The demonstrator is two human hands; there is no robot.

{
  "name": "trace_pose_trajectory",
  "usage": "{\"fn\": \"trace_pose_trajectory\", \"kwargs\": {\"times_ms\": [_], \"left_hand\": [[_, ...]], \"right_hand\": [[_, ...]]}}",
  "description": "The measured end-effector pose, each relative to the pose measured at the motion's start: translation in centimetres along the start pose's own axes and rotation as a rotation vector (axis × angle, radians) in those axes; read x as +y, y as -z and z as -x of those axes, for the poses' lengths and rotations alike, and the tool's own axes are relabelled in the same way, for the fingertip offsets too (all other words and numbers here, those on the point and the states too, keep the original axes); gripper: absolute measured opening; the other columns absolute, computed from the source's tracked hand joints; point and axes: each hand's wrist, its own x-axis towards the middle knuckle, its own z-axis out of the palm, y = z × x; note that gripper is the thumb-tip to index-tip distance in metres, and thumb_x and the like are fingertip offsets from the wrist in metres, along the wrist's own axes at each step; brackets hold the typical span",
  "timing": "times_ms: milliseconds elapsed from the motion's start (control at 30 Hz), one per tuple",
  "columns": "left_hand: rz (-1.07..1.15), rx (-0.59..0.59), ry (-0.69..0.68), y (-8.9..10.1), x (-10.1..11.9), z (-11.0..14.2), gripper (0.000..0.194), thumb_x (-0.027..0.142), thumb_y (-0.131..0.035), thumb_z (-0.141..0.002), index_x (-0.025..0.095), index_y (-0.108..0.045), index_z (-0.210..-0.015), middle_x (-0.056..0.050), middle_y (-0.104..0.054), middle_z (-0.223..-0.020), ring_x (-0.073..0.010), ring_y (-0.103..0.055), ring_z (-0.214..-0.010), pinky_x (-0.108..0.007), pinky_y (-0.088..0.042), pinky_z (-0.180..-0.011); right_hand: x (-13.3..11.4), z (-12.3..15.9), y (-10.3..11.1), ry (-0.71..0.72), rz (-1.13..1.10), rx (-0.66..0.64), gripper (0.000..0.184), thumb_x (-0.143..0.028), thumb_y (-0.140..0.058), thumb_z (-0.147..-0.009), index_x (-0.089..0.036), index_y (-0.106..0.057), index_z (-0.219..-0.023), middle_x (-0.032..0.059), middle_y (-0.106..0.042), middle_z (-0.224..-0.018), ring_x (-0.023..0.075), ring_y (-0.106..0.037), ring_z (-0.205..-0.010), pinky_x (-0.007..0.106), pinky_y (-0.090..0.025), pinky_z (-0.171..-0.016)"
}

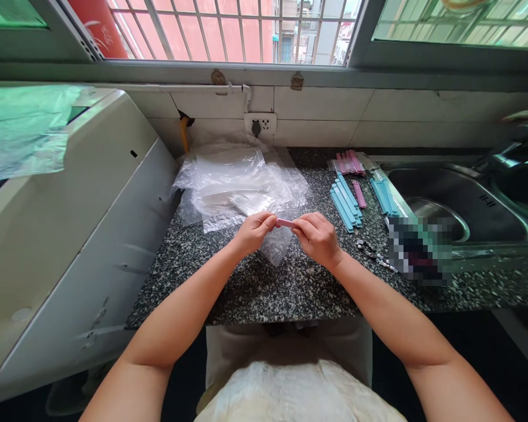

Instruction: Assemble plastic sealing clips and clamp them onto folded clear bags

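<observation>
A pink bag-sealing clip (286,223) is pinched at both ends, level above the counter. My left hand (254,231) grips its left end, and my right hand (318,237) grips its right end. Just below the clip, a corner of clear plastic (276,245) shows between my hands; whether it touches the clip I cannot tell. Beyond my left hand lies a pile of clear plastic bags (233,176). To the right of my right hand, several blue clips (345,202) lie side by side, with a pink clip (359,193) beside them.
More pink clips (350,162) lie at the back, and further blue clips (384,196) near the steel sink (457,199). A chain-like strip (376,256) and a blurred-out object (420,252) are at right. A white appliance (92,246) borders the speckled counter (255,293). A socket (260,123) holds a plug.
</observation>
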Motion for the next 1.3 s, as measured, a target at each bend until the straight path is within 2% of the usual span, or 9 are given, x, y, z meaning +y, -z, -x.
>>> {"fn": "trace_pose_trajectory", "kwargs": {"times_ms": [533,900,1000,1300], "left_hand": [[0.131,-0.037,0.037,-0.3,-0.4,-0.3,0.032,0.042,-0.047,-0.078,0.017,-0.051,-0.058,0.001,-0.042,-0.055,-0.0108,-0.039,-0.056,-0.025,-0.034,-0.054],[0.183,-0.064,0.036,-0.2,-0.6,-0.4,0.035,0.045,-0.048,-0.077,0.017,-0.048,-0.056,0.001,-0.043,-0.056,-0.0106,-0.039,-0.058,-0.025,-0.034,-0.058],[0.203,-0.037,0.053,-0.2,-1.0,-0.5,0.035,0.047,-0.048,-0.076,0.017,-0.048,-0.057,0.002,-0.042,-0.055,-0.0102,-0.038,-0.057,-0.025,-0.034,-0.058],[0.131,-0.044,0.063,0.1,-0.8,-0.6,0.038,0.048,-0.047,-0.076,0.018,-0.045,-0.054,0.002,-0.040,-0.054,-0.0104,-0.036,-0.055,-0.024,-0.032,-0.054]], "right_hand": [[0.2,0.1,-0.1,-0.026,-0.020,-0.052,0.016,-0.020,-0.048,-0.088,-0.019,-0.064,-0.086,0.0050,-0.063,-0.074,0.0172,-0.053,-0.071,0.031,-0.047,-0.067],[0.3,0.0,-0.1,-0.011,-0.047,-0.033,0.016,-0.019,-0.049,-0.088,-0.017,-0.064,-0.083,0.0059,-0.063,-0.073,0.0171,-0.053,-0.071,0.031,-0.046,-0.067],[0.2,-0.1,0.0,-0.016,-0.060,-0.034,0.016,-0.019,-0.048,-0.088,-0.017,-0.064,-0.084,0.0060,-0.064,-0.075,0.0173,-0.053,-0.071,0.031,-0.046,-0.067],[0.2,0.0,-0.1,-0.027,-0.072,-0.047,0.015,-0.020,-0.048,-0.088,-0.017,-0.063,-0.087,0.0064,-0.064,-0.076,0.0179,-0.054,-0.072,0.032,-0.047,-0.068]]}}
